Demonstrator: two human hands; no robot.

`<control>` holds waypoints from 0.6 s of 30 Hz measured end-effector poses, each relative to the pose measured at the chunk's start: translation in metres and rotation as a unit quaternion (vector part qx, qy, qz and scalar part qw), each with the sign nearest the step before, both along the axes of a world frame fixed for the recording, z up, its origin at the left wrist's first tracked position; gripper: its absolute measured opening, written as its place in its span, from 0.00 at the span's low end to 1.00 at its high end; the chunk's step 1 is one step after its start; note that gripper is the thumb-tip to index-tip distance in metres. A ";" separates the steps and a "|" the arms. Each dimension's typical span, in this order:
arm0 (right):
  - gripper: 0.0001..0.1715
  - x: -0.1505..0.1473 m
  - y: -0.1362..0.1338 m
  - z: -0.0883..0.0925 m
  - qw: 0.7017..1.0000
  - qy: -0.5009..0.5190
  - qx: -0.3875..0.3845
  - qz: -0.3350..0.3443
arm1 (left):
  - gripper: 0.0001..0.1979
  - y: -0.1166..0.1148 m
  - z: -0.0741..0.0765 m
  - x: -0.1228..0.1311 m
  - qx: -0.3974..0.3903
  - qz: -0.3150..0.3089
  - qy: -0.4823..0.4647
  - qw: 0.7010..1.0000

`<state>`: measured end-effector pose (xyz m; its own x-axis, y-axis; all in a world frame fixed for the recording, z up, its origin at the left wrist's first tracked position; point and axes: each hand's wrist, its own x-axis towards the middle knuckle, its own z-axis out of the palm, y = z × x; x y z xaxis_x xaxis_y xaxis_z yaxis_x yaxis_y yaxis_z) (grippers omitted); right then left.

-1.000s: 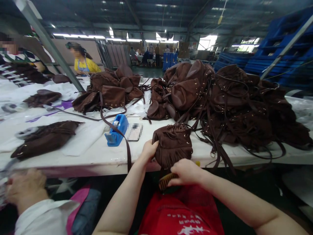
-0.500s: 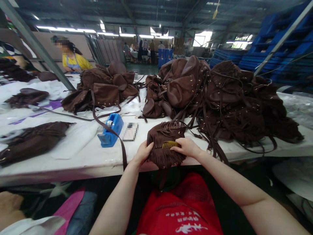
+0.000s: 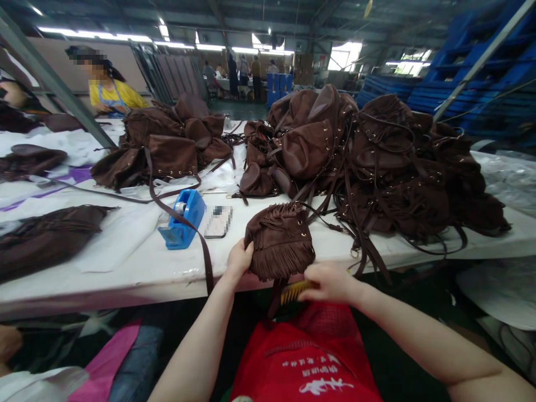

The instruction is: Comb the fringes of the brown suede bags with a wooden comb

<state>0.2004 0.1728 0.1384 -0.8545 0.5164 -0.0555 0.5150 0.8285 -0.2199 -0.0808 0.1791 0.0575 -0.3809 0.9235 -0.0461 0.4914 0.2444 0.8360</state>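
Note:
A small brown suede bag with fringe lies at the near edge of the white table. My left hand grips the bag's left side, fingers closed on the suede. Just below the fringe, off the table edge, my right hand is closed on a yellow-brown comb. The comb's teeth point up toward the fringe ends.
A large heap of brown bags with straps fills the right of the table; a smaller heap sits behind. A blue tape dispenser, a phone and another fringed bag lie left. A person in yellow works across.
My right hand drew the comb from the bag's face down through the fringe to below the table edge. The left hand kept its hold.

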 end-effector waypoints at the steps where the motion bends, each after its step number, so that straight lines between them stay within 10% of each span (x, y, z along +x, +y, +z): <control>1: 0.30 0.000 0.014 0.003 0.998 0.022 0.019 -0.050 | 0.15 -0.001 0.000 0.000 -0.002 -0.005 0.017 1.000; 7: 0.26 -0.006 0.077 -0.009 0.983 0.025 0.063 -0.172 | 0.17 -0.002 0.001 0.000 -0.051 -0.002 0.093 0.994; 18: 0.33 0.024 -0.019 -0.052 0.999 0.004 -0.045 0.023 | 0.17 -0.002 0.000 -0.001 -0.009 -0.035 0.007 0.999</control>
<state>0.2246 0.1538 0.0861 -0.8777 0.4702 -0.0927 0.4750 0.8275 -0.2994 -0.0821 0.1771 0.0579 -0.3163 0.9468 -0.0591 0.5188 0.2248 0.8248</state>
